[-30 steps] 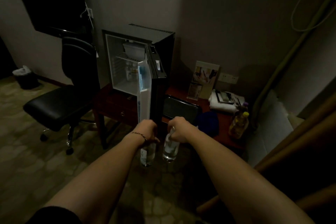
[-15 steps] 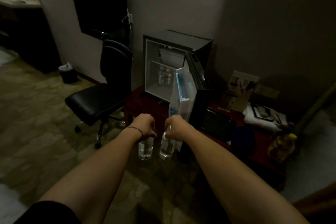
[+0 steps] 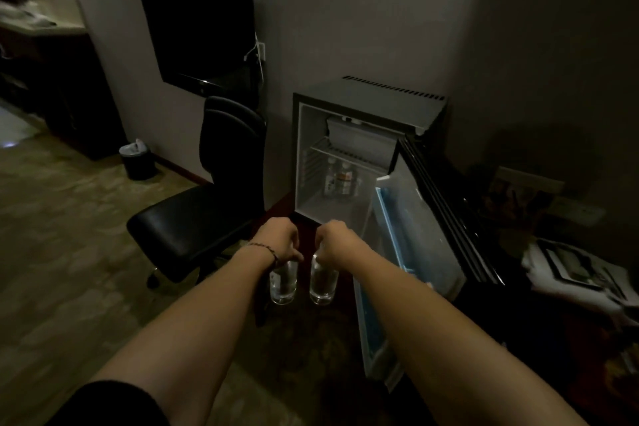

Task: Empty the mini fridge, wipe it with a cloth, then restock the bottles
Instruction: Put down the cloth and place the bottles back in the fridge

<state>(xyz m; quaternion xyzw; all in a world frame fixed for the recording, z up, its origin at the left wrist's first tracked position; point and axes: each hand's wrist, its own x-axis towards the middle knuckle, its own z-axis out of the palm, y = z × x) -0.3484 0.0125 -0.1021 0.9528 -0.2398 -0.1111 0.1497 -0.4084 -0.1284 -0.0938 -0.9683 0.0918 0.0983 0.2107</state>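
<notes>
Mini fridge (image 3: 366, 135) on dark red table (image 3: 281, 209), door (image 3: 411, 252) swung wide open to the right. Office chair (image 3: 207, 204) just left of it. More bottles (image 3: 340, 180) visible inside on fridge floor, under wire shelf, so emptying probably unfinished. Risks, as judgement: both bottles held only by necks, hanging free w/ nothing beneath but floor; slick or wet plastic could slip. Could also knock together, hanging just beside each other, or clip door edge nearby. Room dim, so set-down spot hard to judge. Left hand (image 3: 280, 240) curled tight round neck of left water bottle (image 3: 284, 284); right hand (image 3: 333, 239) likewise gripping right water bottle (image 3: 323, 284).
</notes>
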